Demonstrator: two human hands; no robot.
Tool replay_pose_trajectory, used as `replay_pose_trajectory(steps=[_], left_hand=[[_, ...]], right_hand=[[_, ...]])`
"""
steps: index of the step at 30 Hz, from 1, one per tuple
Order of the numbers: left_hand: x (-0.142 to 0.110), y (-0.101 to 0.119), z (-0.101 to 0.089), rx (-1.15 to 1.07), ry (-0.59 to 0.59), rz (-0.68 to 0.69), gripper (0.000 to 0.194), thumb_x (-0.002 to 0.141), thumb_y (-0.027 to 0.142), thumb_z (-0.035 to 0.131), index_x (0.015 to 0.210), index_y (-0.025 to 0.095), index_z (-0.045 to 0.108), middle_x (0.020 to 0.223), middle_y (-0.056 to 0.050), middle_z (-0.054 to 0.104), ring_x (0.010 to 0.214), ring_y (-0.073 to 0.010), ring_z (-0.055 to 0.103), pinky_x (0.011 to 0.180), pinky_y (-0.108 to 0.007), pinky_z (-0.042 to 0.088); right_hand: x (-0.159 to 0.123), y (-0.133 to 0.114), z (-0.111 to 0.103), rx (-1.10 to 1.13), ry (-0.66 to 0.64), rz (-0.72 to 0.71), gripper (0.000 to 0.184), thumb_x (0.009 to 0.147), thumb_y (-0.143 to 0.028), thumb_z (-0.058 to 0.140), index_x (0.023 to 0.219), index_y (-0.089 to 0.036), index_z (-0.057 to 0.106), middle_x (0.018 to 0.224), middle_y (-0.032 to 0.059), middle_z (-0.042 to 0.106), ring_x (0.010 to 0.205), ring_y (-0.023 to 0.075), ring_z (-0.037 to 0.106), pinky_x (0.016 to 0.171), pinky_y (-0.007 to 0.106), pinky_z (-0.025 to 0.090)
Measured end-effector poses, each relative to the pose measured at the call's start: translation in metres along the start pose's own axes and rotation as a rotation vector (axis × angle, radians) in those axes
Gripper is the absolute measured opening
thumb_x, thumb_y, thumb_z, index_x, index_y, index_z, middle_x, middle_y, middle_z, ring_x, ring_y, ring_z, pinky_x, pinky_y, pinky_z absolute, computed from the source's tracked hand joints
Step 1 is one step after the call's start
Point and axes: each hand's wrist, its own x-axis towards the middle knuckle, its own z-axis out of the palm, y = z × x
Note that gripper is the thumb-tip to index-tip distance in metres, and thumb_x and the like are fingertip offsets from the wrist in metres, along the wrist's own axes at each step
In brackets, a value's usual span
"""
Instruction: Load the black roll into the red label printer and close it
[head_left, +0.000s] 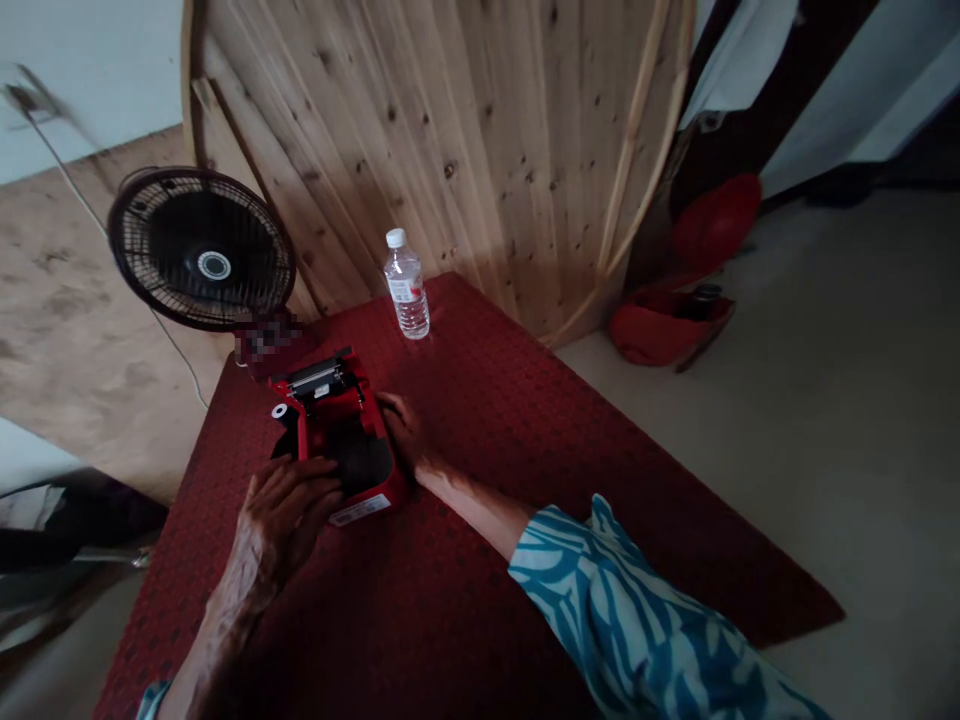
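A red printer (pixel 381 440), seemingly a small label or receipt printer, sits on the table with its lid (pixel 319 378) raised and its dark inside showing. My left hand (pixel 289 505) lies over the near left rim, fingers stretched out and close together, the tips reaching over the opening. Against the right wall, my right hand (pixel 405 432) holds the body with bent fingers; its thumb is hard to see. Just left of the printer is a small round end with a white ring (pixel 280 411), perhaps a roll, partly lost in shadow.
Behind the printer stands a dark fan (pixel 214 265) on the red-covered table (pixel 510 420). A clear water bottle (pixel 409 290) is upright near the back edge. A large round wooden board (pixel 450 130) leans behind. On the floor at right is a red container (pixel 660 325).
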Motion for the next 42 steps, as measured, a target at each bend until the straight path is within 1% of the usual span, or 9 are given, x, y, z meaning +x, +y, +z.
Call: replay_pose_trajectory(steps=[7, 12, 16, 21, 25, 29, 32, 36, 42], left_hand=[[-0.010, 0.011, 0.007, -0.004, 0.057, -0.006, 0.015, 0.094, 0.028, 0.057, 0.104, 0.020, 0.065, 0.109, -0.008, 0.073, 0.102, -0.0218, 0.067, 0.092, -0.038, 0.046], [-0.017, 0.012, 0.016, -0.052, 0.134, -0.005, 0.018, 0.093, 0.027, 0.057, 0.108, 0.019, 0.063, 0.113, -0.010, 0.071, 0.112, -0.0248, 0.063, 0.093, -0.040, 0.048], [-0.023, 0.011, 0.022, -0.065, 0.191, -0.040, 0.019, 0.091, 0.027, 0.060, 0.107, 0.020, 0.066, 0.111, -0.010, 0.069, 0.112, -0.0252, 0.061, 0.093, -0.040, 0.049], [-0.025, 0.011, 0.026, -0.078, 0.223, -0.056, 0.020, 0.091, 0.027, 0.060, 0.108, 0.021, 0.068, 0.105, -0.010, 0.069, 0.112, -0.0266, 0.059, 0.092, -0.043, 0.049], [-0.024, 0.013, 0.026, -0.074, 0.262, -0.045, 0.019, 0.090, 0.028, 0.061, 0.106, 0.021, 0.070, 0.116, -0.012, 0.066, 0.122, -0.0303, 0.053, 0.096, -0.047, 0.048], [-0.026, 0.010, 0.028, -0.112, 0.261, -0.049, 0.018, 0.091, 0.029, 0.060, 0.105, 0.021, 0.069, 0.123, -0.012, 0.063, 0.129, -0.0309, 0.047, 0.100, -0.048, 0.046], [-0.030, 0.003, 0.032, -0.169, 0.247, -0.102, 0.032, 0.093, 0.035, 0.056, 0.121, 0.020, 0.061, 0.125, -0.013, 0.061, 0.128, -0.0301, 0.048, 0.102, -0.048, 0.043], [-0.035, -0.009, 0.035, -0.150, 0.218, -0.281, 0.048, 0.094, 0.048, 0.050, 0.132, 0.019, 0.053, 0.129, -0.015, 0.058, 0.125, -0.0311, 0.050, 0.100, -0.047, 0.042], [-0.038, -0.013, 0.037, -0.127, 0.193, -0.285, 0.046, 0.094, 0.049, 0.048, 0.127, 0.019, 0.058, 0.127, -0.014, 0.060, 0.118, -0.0298, 0.056, 0.096, -0.043, 0.045]], right_hand=[[-0.001, -0.002, -0.008, -0.021, -0.010, 0.104, 0.044, 0.087, -0.050, 0.047, 0.120, -0.025, 0.060, 0.125, 0.0059, 0.066, 0.117, 0.0225, 0.059, 0.101, 0.039, 0.045], [0.037, -0.018, -0.010, -0.169, -0.039, 0.059, 0.061, 0.086, -0.066, 0.039, 0.129, -0.026, 0.053, 0.139, 0.0079, 0.056, 0.126, 0.0240, 0.053, 0.102, 0.043, 0.043], [0.057, -0.034, -0.004, -0.171, -0.131, 0.070, 0.061, 0.086, -0.068, 0.036, 0.127, -0.027, 0.055, 0.135, 0.0073, 0.060, 0.120, 0.0240, 0.057, 0.097, 0.042, 0.046], [0.036, -0.044, -0.014, -0.239, -0.081, -0.039, 0.047, 0.087, -0.061, 0.041, 0.097, -0.024, 0.067, 0.121, 0.0060, 0.066, 0.116, 0.0225, 0.057, 0.100, 0.041, 0.043], [0.007, -0.047, -0.020, -0.328, -0.102, -0.081, 0.035, 0.087, -0.050, 0.048, 0.070, -0.023, 0.061, 0.121, 0.0052, 0.065, 0.118, 0.0224, 0.055, 0.104, 0.039, 0.040], [-0.005, -0.042, -0.017, -0.244, -0.069, -0.041, 0.021, 0.082, -0.042, 0.057, 0.088, -0.024, 0.063, 0.126, 0.0065, 0.061, 0.118, 0.0226, 0.055, 0.103, 0.040, 0.041], [-0.005, -0.037, -0.015, -0.181, -0.048, -0.048, 0.025, 0.081, -0.040, 0.058, 0.100, -0.024, 0.064, 0.126, 0.0075, 0.060, 0.122, 0.0228, 0.053, 0.107, 0.042, 0.039], [-0.003, -0.030, -0.015, -0.187, -0.035, -0.044, 0.027, 0.081, -0.042, 0.056, 0.098, -0.023, 0.065, 0.125, 0.0081, 0.061, 0.122, 0.0236, 0.053, 0.109, 0.044, 0.037], [-0.008, -0.026, -0.014, -0.176, -0.009, -0.049, 0.029, 0.083, -0.042, 0.053, 0.101, -0.024, 0.066, 0.126, 0.0076, 0.060, 0.124, 0.0233, 0.052, 0.111, 0.044, 0.035]])
